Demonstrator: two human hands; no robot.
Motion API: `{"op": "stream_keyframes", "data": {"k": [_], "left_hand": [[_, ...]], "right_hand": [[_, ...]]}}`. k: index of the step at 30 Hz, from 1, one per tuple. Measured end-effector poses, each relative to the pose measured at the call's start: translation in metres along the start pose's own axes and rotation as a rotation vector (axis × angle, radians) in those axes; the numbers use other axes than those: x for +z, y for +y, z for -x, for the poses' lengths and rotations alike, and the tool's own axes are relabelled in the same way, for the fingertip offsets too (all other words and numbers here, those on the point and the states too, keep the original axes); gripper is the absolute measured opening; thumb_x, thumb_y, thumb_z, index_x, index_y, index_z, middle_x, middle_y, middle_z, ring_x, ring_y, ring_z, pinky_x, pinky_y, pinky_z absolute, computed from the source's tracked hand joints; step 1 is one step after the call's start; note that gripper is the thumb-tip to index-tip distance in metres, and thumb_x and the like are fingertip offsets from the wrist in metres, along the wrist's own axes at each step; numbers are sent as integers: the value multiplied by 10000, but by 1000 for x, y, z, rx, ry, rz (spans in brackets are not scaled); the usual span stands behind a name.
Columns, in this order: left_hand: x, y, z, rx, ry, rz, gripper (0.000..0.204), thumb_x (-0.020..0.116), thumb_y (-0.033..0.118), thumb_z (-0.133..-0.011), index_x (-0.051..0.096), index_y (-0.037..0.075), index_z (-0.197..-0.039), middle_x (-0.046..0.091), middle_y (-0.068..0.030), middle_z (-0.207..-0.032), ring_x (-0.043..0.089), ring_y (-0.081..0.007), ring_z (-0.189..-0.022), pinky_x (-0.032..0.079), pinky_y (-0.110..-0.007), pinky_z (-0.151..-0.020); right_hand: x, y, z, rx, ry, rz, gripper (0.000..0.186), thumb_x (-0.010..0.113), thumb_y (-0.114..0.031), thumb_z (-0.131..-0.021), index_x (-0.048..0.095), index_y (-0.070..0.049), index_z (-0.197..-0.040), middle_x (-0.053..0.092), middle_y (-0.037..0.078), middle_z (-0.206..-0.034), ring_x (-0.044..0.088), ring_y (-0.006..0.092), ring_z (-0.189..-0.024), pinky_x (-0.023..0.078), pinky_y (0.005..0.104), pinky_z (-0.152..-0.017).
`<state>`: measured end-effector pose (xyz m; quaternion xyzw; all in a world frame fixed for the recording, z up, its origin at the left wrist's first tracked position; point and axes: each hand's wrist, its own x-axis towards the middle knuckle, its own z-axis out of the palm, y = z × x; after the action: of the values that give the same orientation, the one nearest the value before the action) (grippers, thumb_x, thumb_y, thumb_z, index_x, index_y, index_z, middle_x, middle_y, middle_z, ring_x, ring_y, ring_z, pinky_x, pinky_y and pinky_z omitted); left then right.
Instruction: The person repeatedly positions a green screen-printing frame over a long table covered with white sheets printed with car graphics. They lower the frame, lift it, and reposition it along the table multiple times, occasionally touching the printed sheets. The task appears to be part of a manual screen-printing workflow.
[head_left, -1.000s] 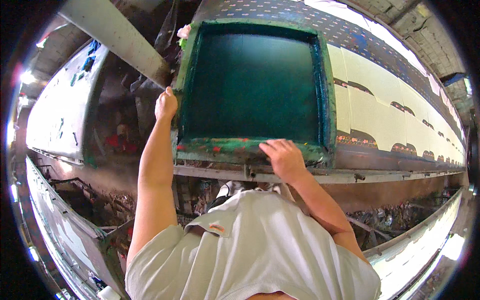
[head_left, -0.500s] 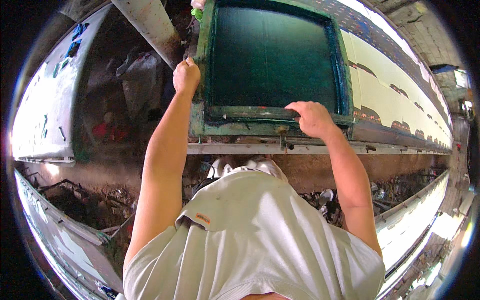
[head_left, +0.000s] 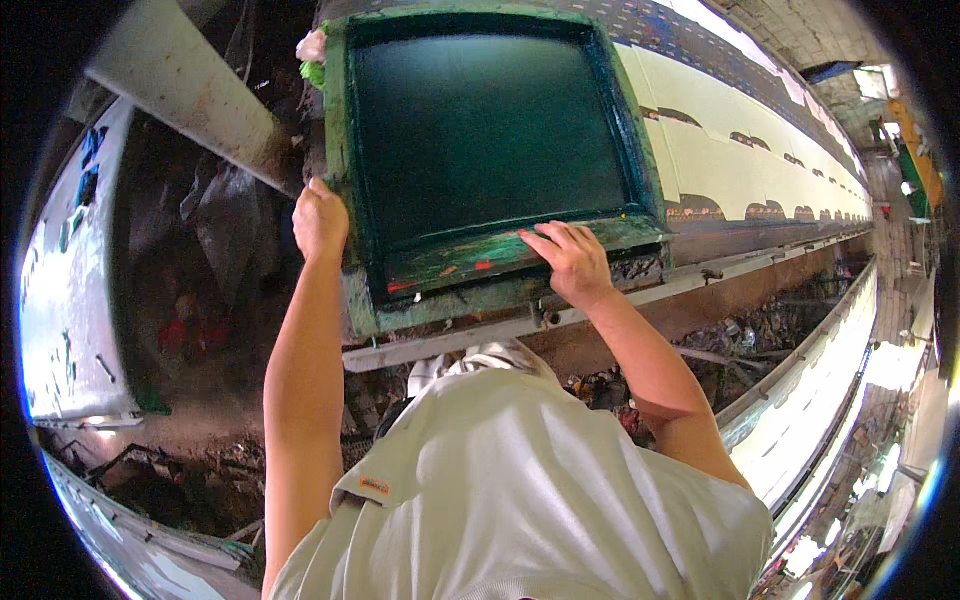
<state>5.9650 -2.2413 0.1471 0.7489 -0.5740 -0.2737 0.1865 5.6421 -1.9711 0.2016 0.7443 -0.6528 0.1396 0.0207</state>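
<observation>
A green, ink-stained screen printing frame (head_left: 345,150) with a dark mesh (head_left: 490,140) lies in front of me on a long table. My left hand (head_left: 320,222) is closed on the left side of the frame, fingers out of sight underneath or behind. Along the frame's near inner edge lies a wide squeegee (head_left: 460,262), its handle smeared with green and red. My right hand (head_left: 575,265) grips it right of its middle, fingertips over the top and thumb hidden. Dark ink coats the mesh and the inner walls.
Patterned cream-and-dark fabric (head_left: 690,135) runs along the table to the right. A pale metal rail (head_left: 610,308) edges the table's near side. At upper left a slanted beam (head_left: 190,95) comes close to my left hand. Another white-topped table (head_left: 70,280) stands left; debris lies below.
My view has turned, so the frame sits further left and slanted. The squeegee has tipped, showing a broader face, and my right hand has shifted on it. My left hand keeps its hold.
</observation>
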Motion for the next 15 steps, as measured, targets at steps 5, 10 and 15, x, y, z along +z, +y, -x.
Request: {"op": "stream_keyframes", "data": {"k": [5,10,15], "left_hand": [[3,1,2,55,45,-15,623,344,463,-1192,737,-6,-1310,736,-307,-1331,674,-523,-1263,527,-600,-1070],[8,-5,3,116,112,-42,599,360,443,-1202,734,-24,-1231,747,-309,-1254,682,-531,-1186,536,-599,-1004],[9,-9,5,135,152,-73,561,374,419,-1207,723,-20,-1197,746,-313,-1193,683,-537,-1136,535,-605,-964]], "right_hand": [[27,45,-57,-30,77,-19,465,679,-4,-888,798,-171,-1305,762,114,-1270,727,327,-1189,554,468,-1022],[51,96,-140,-65,119,-1,487,650,-16,-908,774,-184,-1347,763,108,-1279,729,329,-1199,550,482,-1039],[77,148,-233,-82,122,10,490,641,-3,-898,780,-208,-1321,771,73,-1228,734,315,-1181,541,481,-1030]]}}
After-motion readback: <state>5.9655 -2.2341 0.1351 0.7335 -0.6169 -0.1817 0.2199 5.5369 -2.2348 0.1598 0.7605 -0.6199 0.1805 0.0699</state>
